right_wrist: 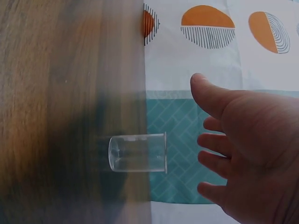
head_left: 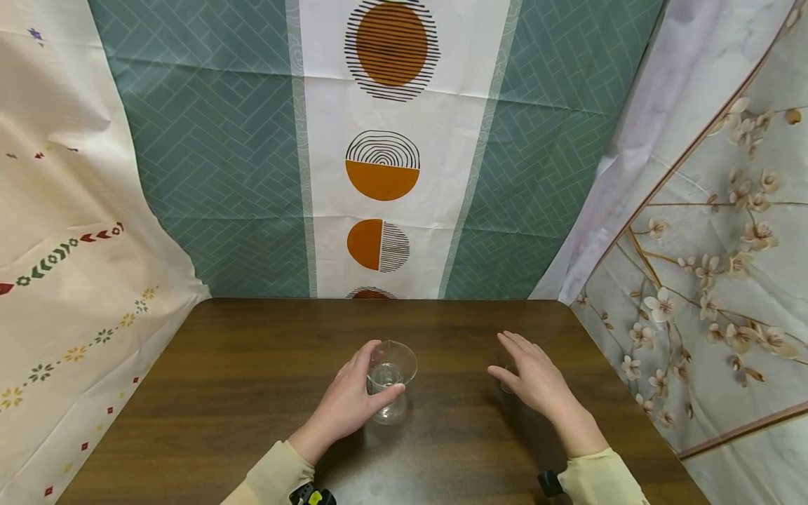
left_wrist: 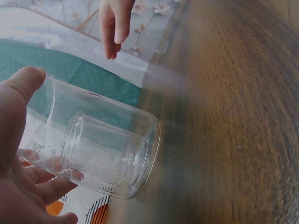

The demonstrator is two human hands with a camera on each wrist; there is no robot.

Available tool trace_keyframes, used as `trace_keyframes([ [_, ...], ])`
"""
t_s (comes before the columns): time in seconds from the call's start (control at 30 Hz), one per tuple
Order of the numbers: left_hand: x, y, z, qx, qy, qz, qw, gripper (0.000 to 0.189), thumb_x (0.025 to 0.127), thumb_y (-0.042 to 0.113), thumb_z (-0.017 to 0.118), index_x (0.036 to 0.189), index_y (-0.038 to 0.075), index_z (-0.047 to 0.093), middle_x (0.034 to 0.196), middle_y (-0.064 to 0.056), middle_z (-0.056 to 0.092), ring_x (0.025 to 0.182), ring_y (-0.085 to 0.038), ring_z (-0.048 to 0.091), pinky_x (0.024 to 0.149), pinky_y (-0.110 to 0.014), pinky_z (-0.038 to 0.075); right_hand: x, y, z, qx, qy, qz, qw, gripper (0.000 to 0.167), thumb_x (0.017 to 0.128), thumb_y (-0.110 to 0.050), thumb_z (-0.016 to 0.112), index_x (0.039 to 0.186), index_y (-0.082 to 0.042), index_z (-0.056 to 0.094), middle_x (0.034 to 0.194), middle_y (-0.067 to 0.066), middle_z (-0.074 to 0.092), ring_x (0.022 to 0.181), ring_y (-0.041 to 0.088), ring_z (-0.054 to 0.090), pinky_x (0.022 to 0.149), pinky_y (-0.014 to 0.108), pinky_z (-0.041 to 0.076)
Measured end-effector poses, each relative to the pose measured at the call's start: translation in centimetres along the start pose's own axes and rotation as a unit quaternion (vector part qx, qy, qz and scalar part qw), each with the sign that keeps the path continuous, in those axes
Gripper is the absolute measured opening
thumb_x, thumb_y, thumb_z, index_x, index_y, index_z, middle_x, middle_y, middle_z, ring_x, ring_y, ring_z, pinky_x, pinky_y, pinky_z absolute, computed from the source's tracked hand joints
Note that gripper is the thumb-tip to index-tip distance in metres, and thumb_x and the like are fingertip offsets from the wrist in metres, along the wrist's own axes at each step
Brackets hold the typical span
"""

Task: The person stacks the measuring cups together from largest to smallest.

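A large clear glass beaker (head_left: 394, 407) stands upright on the table, left of its middle. My left hand (head_left: 344, 407) holds it from the left side, thumb near the rim and fingers round the far wall. Nested inside is a smaller beaker (left_wrist: 100, 151), seen through the outer glass in the left wrist view. My right hand (head_left: 536, 379) hovers with extended fingers near another small clear beaker (right_wrist: 138, 154), which stands upright on the table. A gap separates that hand from the glass in the right wrist view. The head view shows this beaker mostly hidden behind the hand.
The dark wooden table (head_left: 252, 351) has its far edge against a green and white patterned cloth (head_left: 221, 175). A cream cloth (head_left: 76, 231) hangs at the left, and a floral one (head_left: 713, 294) at the right.
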State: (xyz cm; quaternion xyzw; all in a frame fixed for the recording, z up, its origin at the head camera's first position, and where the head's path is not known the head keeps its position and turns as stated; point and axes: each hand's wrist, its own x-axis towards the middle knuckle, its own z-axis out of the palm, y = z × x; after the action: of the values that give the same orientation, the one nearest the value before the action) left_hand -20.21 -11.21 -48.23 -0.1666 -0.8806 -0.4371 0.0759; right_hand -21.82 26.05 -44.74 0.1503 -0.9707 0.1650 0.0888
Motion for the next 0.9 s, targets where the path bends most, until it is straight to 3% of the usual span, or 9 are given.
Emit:
trace_keyframes([
  [0.9, 0.0, -0.3, 0.1, -0.001, 0.002, 0.004, 1.0, 0.09, 0.093, 0.056, 0.087, 0.161, 0.015, 0.045, 0.148, -0.008, 0.066, 0.138, -0.034, 0.061, 0.111, -0.059, 0.049, -0.8, 1.7, 0.5, -0.001, -0.028, 0.031, 0.9991, 0.074, 0.106, -0.036, 0.077, 0.161, 0.004, 0.05, 0.165, 0.028, 0.048, 0.154, 0.052, 0.04, 0.124, 0.071, 0.028],
])
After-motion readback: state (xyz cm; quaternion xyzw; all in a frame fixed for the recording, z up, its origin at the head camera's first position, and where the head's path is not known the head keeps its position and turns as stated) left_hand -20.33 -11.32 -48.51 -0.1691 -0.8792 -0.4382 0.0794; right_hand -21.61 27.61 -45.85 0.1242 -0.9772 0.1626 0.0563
